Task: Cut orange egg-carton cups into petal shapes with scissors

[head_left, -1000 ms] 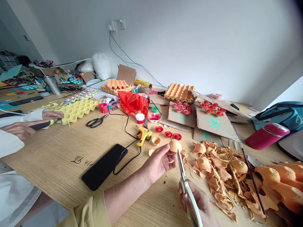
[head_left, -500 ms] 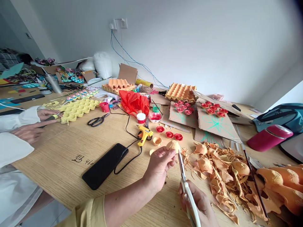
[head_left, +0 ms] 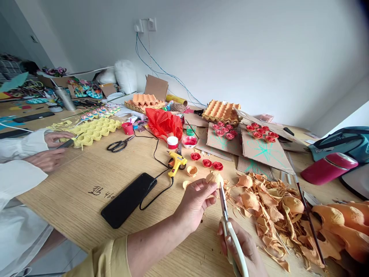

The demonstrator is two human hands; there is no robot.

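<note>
Between the thumb and fingers of my left hand (head_left: 194,204) is an orange egg-carton cup (head_left: 214,177), its rounded side up. My right hand (head_left: 243,244) grips white-handled scissors (head_left: 235,246), with the blades pointing up at the cup's right edge. Just right of both hands lies a heap of orange carton scraps (head_left: 269,207) with several cut cups in it. Beyond my left hand are a small trimmed cup (head_left: 191,171), a yellow glue gun (head_left: 176,163) and several red paper roses (head_left: 206,163).
A black phone (head_left: 128,200) and the glue gun's cord lie left of my forearm. Cardboard sheets (head_left: 265,148) bear more roses; a pink bottle (head_left: 328,168) and an orange egg tray (head_left: 343,219) stand right. A co-worker's hands (head_left: 50,154) work at a yellow egg tray (head_left: 96,132).
My left hand and the cup have shifted slightly right, and the scissor handles have opened a little wider. The co-worker's hands have moved, with the knife now nearer the yellow tray.
</note>
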